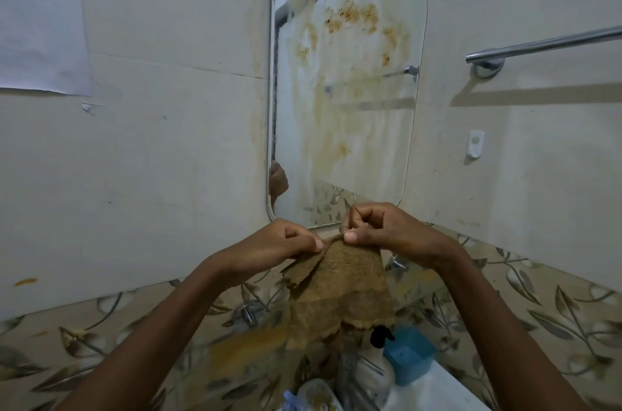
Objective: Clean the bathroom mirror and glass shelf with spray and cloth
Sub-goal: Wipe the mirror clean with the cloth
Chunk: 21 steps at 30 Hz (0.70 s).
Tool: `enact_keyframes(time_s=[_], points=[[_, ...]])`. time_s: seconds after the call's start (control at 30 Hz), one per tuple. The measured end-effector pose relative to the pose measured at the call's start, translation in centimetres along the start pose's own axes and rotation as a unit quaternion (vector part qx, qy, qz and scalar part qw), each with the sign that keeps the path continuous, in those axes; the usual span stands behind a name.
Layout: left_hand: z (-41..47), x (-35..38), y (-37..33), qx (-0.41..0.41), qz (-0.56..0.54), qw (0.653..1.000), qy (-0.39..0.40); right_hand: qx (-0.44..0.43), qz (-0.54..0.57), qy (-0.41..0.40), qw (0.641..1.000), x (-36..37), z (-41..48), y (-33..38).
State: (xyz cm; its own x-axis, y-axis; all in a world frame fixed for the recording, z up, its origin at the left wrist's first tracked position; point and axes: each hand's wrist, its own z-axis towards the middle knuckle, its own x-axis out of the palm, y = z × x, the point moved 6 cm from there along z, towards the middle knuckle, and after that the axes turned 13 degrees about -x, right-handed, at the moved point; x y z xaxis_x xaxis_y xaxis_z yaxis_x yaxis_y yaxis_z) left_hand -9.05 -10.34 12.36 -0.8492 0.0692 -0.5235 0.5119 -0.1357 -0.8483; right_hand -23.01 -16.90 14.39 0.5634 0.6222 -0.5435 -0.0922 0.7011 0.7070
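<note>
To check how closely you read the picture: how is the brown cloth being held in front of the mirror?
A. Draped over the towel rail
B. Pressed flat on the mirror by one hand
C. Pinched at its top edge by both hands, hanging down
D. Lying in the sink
C: the left hand and right hand each pinch the top edge of the cloth, which hangs below the stained mirror.

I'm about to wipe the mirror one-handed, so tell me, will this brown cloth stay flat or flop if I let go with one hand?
Probably flop: the brown cloth hangs limp from where the left hand and right hand pinch its top edge. Its lower edge drapes in folds, so it looks soft and light. It seems stained, perhaps damp, so it may cling.
</note>
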Motion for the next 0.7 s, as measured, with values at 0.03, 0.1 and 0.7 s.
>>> enact_keyframes(time_s=[0.03, 0.1, 0.7], points=[[0.1, -0.1, 0.1, 0.000, 0.001, 1.000, -0.012, 0.004, 0.000, 0.017, 1.000, 0.1, 0.0, 0.2], [0.1, 0.0, -0.2, 0.010, 0.025, 0.999, -0.040, 0.010, -0.019, 0.047, 0.999, 0.3, 0.2, 0.7], [-0.5, -0.6, -1.2, 0.012, 0.091, 0.994, -0.059, -0.007, 0.040, -0.046, 0.998, -2.2, 0.9, 0.2]])
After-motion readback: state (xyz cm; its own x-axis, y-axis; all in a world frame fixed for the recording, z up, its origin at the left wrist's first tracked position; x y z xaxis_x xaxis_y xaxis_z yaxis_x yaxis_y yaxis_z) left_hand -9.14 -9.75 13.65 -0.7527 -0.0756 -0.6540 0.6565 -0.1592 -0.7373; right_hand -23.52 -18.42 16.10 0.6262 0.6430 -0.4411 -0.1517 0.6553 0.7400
